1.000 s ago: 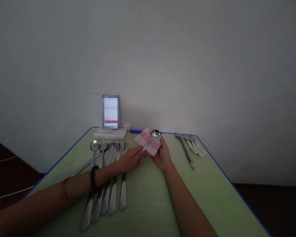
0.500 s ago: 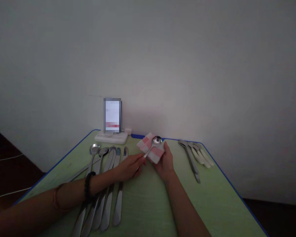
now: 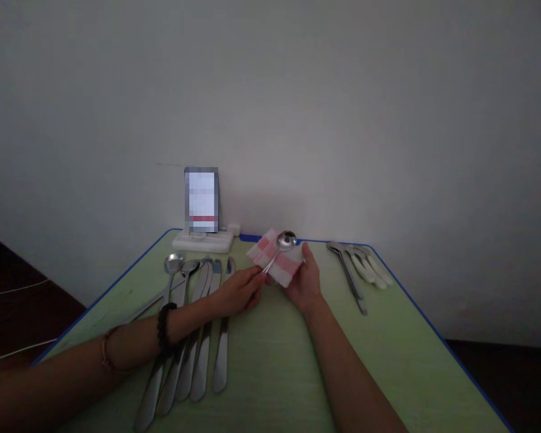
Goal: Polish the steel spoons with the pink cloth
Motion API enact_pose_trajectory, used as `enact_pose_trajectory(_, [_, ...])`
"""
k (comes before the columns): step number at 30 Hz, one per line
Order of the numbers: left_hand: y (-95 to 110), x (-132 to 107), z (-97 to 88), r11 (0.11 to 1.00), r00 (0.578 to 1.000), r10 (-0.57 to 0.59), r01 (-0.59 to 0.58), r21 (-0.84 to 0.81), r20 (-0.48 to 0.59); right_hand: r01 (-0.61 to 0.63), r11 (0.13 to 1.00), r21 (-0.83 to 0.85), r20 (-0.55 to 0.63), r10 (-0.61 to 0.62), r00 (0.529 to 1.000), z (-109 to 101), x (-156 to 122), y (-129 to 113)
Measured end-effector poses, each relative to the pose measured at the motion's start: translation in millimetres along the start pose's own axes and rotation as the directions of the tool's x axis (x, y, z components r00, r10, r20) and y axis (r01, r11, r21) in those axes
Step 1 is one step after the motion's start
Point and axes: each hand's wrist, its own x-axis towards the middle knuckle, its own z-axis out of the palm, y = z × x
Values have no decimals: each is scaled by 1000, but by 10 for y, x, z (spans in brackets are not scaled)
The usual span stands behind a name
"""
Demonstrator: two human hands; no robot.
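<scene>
My left hand [image 3: 241, 290] is closed round the handle of a shiny metal spoon [image 3: 287, 240], its bowl pointing away from me. Under the spoon lies a folded pink and white checked cloth [image 3: 288, 266], held in my right hand [image 3: 305, 282] with the thumb along its right edge. The right hand's other fingers are mostly hidden beneath the cloth. Below my left forearm, several table knives [image 3: 201, 373] lie side by side, with a ladle [image 3: 174, 263] and another spoon [image 3: 190, 266] at their far left.
On the right of the green table [image 3: 270, 373] lie dark metal cutlery [image 3: 349, 279] and several white-handled pieces [image 3: 373, 270]. A lit phone [image 3: 202, 201] stands on a white base [image 3: 202, 242] at the back left, close to the wall [image 3: 342, 120].
The whole view has shifted slightly, so the table sits a little higher. Spoon and cloth stay together in my hands; the spoon's bowl reaches a bit beyond the cloth's far edge.
</scene>
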Motion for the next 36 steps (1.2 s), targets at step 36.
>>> enact_pose_trajectory(36, [61, -49, -15, 959, 995, 59, -80, 271, 83, 86, 945, -315, -49, -107, 993, -62, 38, 108])
